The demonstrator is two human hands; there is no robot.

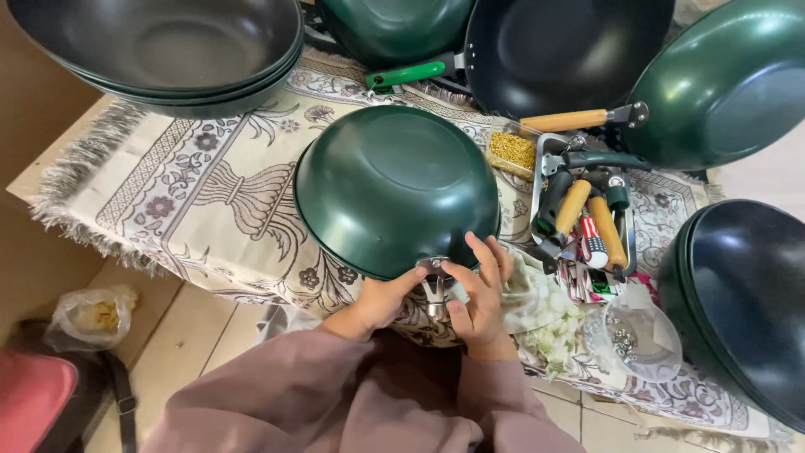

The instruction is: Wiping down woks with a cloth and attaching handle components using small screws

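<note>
Head view, looking down at a table spread with a patterned cloth (210, 184). A green pan (394, 189) lies upside down at the centre of the cloth, its rounded base facing up and slightly toward the camera. Its metal handle bracket (434, 285) projects from the near rim toward the person, so the pan's long axis runs from far to near. The left hand (381, 300) is closed on the bracket from the left, thumb against the metal. The right hand (482, 289) is curled around the bracket from the right, its fingertips (478, 245) touching the pan's near wall.

To the right of the pan, a metal tray (545, 155) holds loose handles in wood, black and green. Just beyond it sits a small box of yellow fasteners (512, 151). A clear container of small metal parts (641, 340) stands near the right hand. Stacked dark pans (168, 50) occupy the far left; further pans ring the far and right edges.
</note>
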